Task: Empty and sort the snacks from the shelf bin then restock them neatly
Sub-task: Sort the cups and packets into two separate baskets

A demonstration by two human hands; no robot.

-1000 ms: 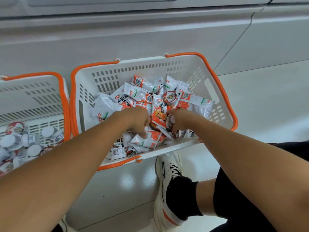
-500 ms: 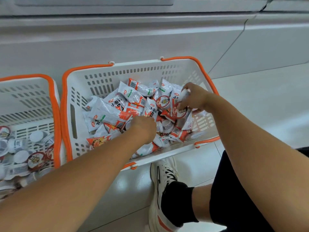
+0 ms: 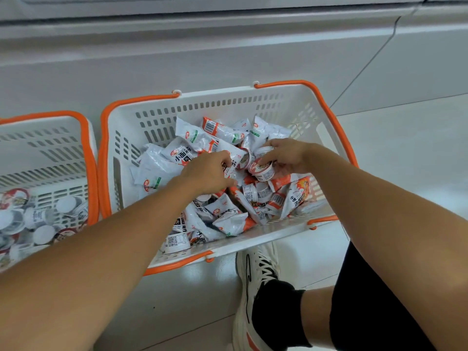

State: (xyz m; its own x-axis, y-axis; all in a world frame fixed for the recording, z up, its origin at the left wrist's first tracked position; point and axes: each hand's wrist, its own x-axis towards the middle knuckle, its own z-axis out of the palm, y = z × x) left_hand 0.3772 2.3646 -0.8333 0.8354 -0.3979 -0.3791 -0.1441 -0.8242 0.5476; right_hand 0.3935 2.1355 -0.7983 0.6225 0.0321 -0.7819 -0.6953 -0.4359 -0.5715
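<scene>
A white basket with orange rim [image 3: 157, 115] stands on the floor, holding several white-and-orange snack packets [image 3: 195, 138] mixed with small round snack cups. My right hand [image 3: 286, 154] grips two small cups [image 3: 263, 168] at the middle right of the pile. My left hand [image 3: 210, 173] reaches into the middle of the pile with its fingers curled down among the packets; what they hold is hidden. A loose cup with a QR code [image 3: 176, 241] lies by the near wall.
A second white basket with orange rim [image 3: 83, 138] stands to the left, holding several small round cups [image 3: 43, 214]. A grey cabinet front [image 3: 228, 46] runs behind both baskets. My white shoe [image 3: 258, 274] and bent leg are at the lower right.
My right hand has come lower in the basket, toward the middle, and now holds small cups. My left hand has moved farther in toward the pile's middle. The view has shifted slightly.
</scene>
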